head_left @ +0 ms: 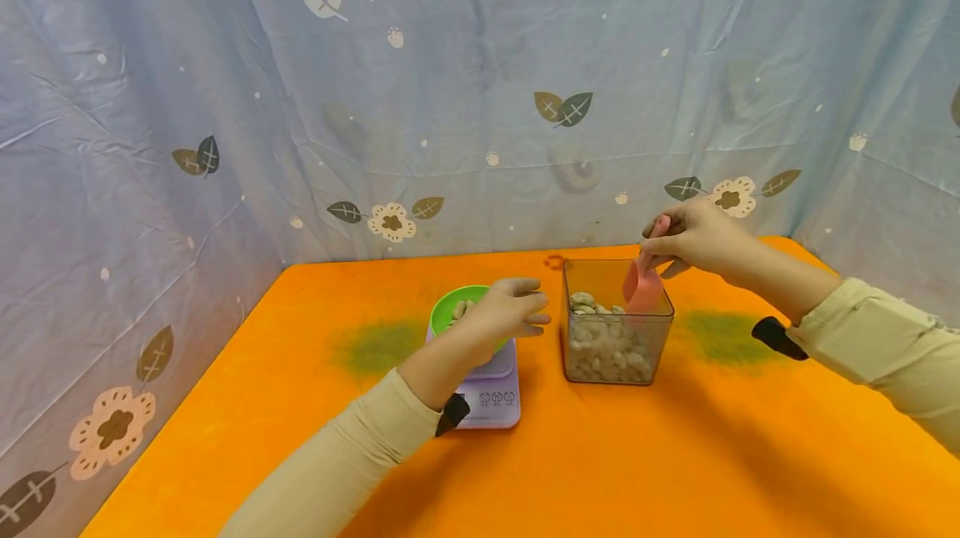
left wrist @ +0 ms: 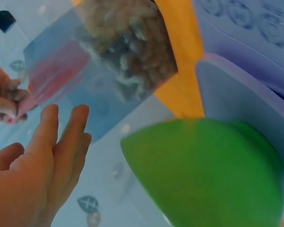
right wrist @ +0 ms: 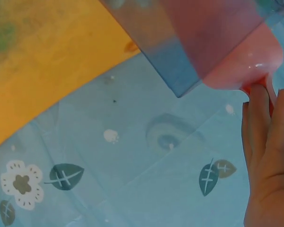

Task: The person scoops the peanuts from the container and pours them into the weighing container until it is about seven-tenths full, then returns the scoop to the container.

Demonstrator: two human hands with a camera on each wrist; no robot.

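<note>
From here, the right hand (head_left: 693, 233) pinches the scoop's handle, the scoop (head_left: 642, 289) dipping inside the tub (head_left: 656, 339) of pale pieces (head_left: 582, 301). The left hand (head_left: 510, 311), fingers straight and slightly spread, hangs beside the bowl (head_left: 442, 311) on the scale (head_left: 491, 411).

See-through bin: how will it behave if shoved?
The see-through bin probably slides before tipping: it's boxy, with pale nut-like pieces heaped in its lower part. Straight, glossy walls suggest it's stiff, maybe slippery to hold. The pieces look loose, so they may shift if jolted.
</note>
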